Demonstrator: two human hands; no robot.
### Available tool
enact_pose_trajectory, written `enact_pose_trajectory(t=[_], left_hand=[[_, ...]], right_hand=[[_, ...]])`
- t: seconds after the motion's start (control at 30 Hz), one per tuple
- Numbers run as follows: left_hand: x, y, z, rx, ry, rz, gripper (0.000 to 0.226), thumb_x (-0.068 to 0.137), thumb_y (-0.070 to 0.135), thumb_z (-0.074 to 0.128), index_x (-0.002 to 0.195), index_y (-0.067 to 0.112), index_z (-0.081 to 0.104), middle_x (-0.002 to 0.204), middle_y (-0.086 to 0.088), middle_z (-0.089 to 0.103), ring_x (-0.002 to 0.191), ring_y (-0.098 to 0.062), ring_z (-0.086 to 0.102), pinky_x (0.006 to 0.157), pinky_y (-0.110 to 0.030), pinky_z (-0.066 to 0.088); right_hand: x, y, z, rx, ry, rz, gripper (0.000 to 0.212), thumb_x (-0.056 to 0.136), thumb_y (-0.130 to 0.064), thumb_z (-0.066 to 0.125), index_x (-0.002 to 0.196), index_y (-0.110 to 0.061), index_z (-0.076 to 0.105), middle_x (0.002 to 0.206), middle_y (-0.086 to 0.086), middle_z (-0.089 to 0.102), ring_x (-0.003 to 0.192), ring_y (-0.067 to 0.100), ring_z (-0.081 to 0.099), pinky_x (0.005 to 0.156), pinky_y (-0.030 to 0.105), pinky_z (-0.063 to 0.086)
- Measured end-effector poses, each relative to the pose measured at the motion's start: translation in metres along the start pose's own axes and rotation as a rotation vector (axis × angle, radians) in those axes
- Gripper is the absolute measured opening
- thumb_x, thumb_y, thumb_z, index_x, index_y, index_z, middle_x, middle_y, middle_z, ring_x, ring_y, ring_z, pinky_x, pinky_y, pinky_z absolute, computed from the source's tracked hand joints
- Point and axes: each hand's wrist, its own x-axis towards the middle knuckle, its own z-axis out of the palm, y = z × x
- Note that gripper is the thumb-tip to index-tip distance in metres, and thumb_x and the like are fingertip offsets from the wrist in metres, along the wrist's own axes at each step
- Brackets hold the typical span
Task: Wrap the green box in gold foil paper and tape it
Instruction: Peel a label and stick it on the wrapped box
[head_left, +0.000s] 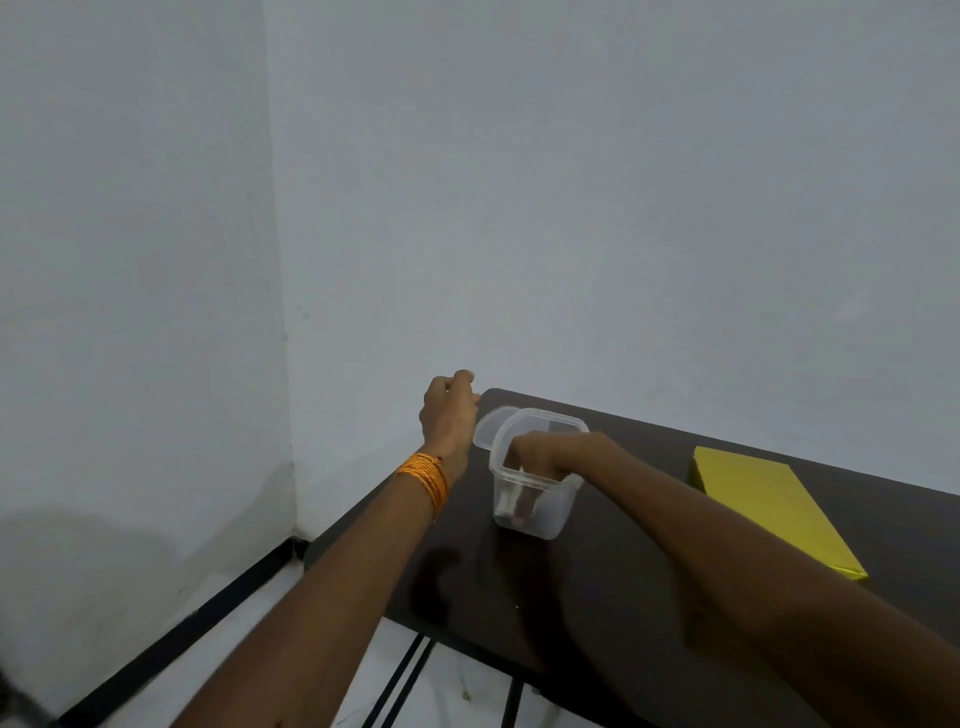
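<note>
Right forearm (727, 561) ends with right hand (545, 454) inside the clear tub (553, 522), grasp unclear; left hand (448, 415) curled, perhaps pinching something.

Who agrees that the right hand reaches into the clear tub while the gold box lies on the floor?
No: the head view shows the gold box on the table, not the floor; the right hand does reach into the clear tub.

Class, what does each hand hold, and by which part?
The right hand reaches into the clear tub; the left hand curls beside it. Any hold cannot be told.
</note>
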Motion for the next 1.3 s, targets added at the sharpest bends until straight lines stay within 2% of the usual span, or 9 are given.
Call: enact_pose_trajectory(t=[0.23, 0.37, 0.5, 0.57, 0.63, 0.77, 0.97, 1.13, 1.3], left_hand=[[0.0, -0.011, 0.018, -0.023, -0.009, 0.0, 0.031, 0.098, 0.03, 0.045, 0.12, 0.011, 0.055, 0.114, -0.008, 0.066, 0.099, -0.021, 0.062, 0.087, -0.037, 0.052], [-0.002, -0.011, 0.018, -0.028, 0.005, -0.001, 0.031, 0.098, 0.028, 0.045, 0.119, 0.01, 0.056, 0.111, -0.008, 0.066, 0.095, -0.02, 0.063, 0.086, -0.036, 0.053], [-0.007, -0.006, 0.016, 0.028, 0.04, 0.096, 0.016, 0.096, 0.023, 0.049, 0.103, 0.014, 0.059, 0.104, -0.005, 0.068, 0.095, -0.022, 0.065, 0.084, -0.037, 0.055], [-0.011, -0.004, 0.017, 0.094, 0.061, 0.185, 0.011, 0.094, 0.022, 0.052, 0.097, 0.016, 0.061, 0.096, -0.002, 0.068, 0.093, -0.023, 0.066, 0.083, -0.04, 0.057], [-0.017, 0.0, 0.023, 0.166, 0.05, 0.263, 0.009, 0.093, 0.02, 0.056, 0.098, 0.015, 0.062, 0.095, -0.002, 0.067, 0.091, -0.023, 0.066, 0.083, -0.044, 0.058], [-0.03, 0.005, 0.043, 0.26, -0.058, 0.367, 0.008, 0.092, 0.018, 0.061, 0.099, 0.016, 0.065, 0.093, 0.003, 0.065, 0.091, -0.02, 0.066, 0.083, -0.043, 0.06], [-0.066, 0.015, 0.09, 0.2, -0.254, 0.466, 0.015, 0.093, 0.022, 0.06, 0.096, 0.013, 0.072, 0.09, 0.001, 0.071, 0.085, -0.016, 0.07, 0.078, -0.035, 0.061], [-0.081, 0.021, 0.117, 0.082, -0.3, 0.417, 0.012, 0.093, 0.017, 0.063, 0.094, 0.01, 0.072, 0.09, -0.004, 0.073, 0.082, -0.015, 0.072, 0.069, -0.021, 0.059], [-0.087, 0.017, 0.131, 0.055, -0.365, 0.405, 0.015, 0.089, 0.019, 0.069, 0.097, 0.007, 0.075, 0.09, -0.008, 0.074, 0.084, -0.018, 0.073, 0.074, -0.032, 0.062]], right_hand=[[-0.007, 0.002, 0.004, 0.066, 0.065, -0.013, 0.065, 0.083, -0.049, 0.074, 0.132, -0.009, 0.06, 0.129, 0.01, 0.061, 0.119, 0.028, 0.055, 0.099, 0.038, 0.043], [-0.01, 0.007, 0.004, 0.215, 0.126, -0.028, 0.034, 0.095, -0.03, 0.063, 0.116, -0.004, 0.07, 0.111, 0.01, 0.068, 0.1, 0.024, 0.062, 0.087, 0.033, 0.048], [-0.021, 0.025, -0.002, 0.36, 0.317, -0.032, 0.018, 0.097, -0.015, 0.058, 0.098, -0.004, 0.073, 0.086, 0.008, 0.075, 0.072, 0.019, 0.073, 0.066, 0.023, 0.056], [-0.031, 0.036, -0.008, 0.418, 0.515, -0.019, 0.016, 0.095, -0.017, 0.063, 0.089, -0.006, 0.073, 0.076, 0.006, 0.075, 0.062, 0.014, 0.071, 0.068, 0.021, 0.056], [-0.046, 0.048, -0.013, 0.617, 0.679, -0.004, 0.015, 0.092, -0.016, 0.07, 0.084, -0.003, 0.072, 0.069, 0.008, 0.074, 0.057, 0.013, 0.072, 0.067, 0.019, 0.058], [-0.075, 0.062, -0.015, 0.943, 0.888, 0.027, 0.014, 0.086, -0.013, 0.077, 0.084, 0.0, 0.073, 0.066, 0.01, 0.074, 0.059, 0.018, 0.073, 0.064, 0.021, 0.059], [-0.117, 0.081, -0.005, 1.25, 0.996, 0.006, 0.022, 0.081, -0.006, 0.081, 0.092, 0.009, 0.069, 0.076, 0.019, 0.074, 0.069, 0.026, 0.076, 0.068, 0.028, 0.062], [-0.145, 0.104, 0.002, 1.384, 0.936, -0.029, 0.018, 0.086, 0.002, 0.074, 0.099, 0.012, 0.069, 0.086, 0.024, 0.074, 0.082, 0.031, 0.076, 0.079, 0.031, 0.062], [-0.165, 0.113, 0.011, 1.324, 0.89, -0.073, 0.014, 0.089, 0.006, 0.067, 0.102, 0.01, 0.071, 0.092, 0.026, 0.073, 0.086, 0.031, 0.075, 0.08, 0.03, 0.061]])
